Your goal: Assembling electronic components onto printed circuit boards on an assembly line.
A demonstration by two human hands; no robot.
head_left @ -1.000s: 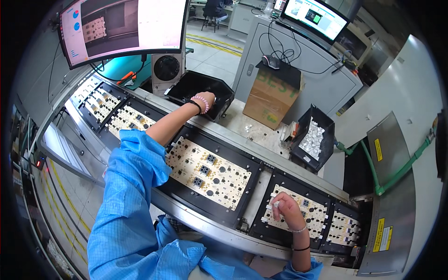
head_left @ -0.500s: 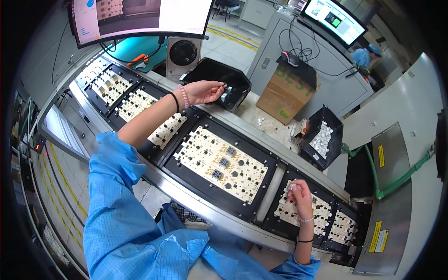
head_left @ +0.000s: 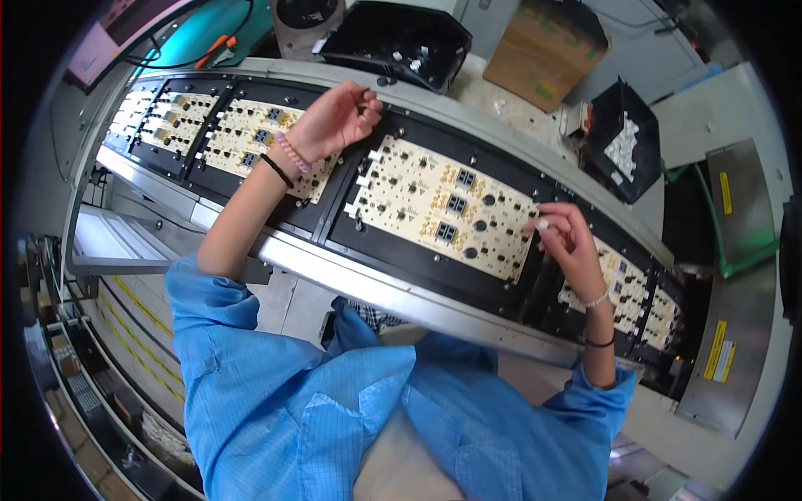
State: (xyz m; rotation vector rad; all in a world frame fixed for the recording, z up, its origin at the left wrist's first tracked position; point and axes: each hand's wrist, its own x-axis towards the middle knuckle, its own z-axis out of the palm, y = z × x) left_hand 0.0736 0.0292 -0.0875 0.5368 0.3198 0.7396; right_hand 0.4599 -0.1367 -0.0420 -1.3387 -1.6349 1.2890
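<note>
A cream circuit board (head_left: 439,204) with black and white parts lies in a black carrier on the conveyor (head_left: 401,292) in front of me. My left hand (head_left: 338,121) hovers over the board's far left corner, fingers curled and pinched; what it holds is too small to tell. My right hand (head_left: 568,238) is at the board's right edge, fingertips pinching a small white part (head_left: 541,224). Both sleeves are blue.
More boards sit in carriers to the left (head_left: 242,138) and right (head_left: 635,292) on the line. Beyond the conveyor stand a black bin (head_left: 401,42), a second black bin of white parts (head_left: 622,142) and a cardboard box (head_left: 547,42).
My left hand has come back from the black bin to the board's far left corner. My right hand moved left from the right-hand board to the middle board's edge. The view tilted down.
</note>
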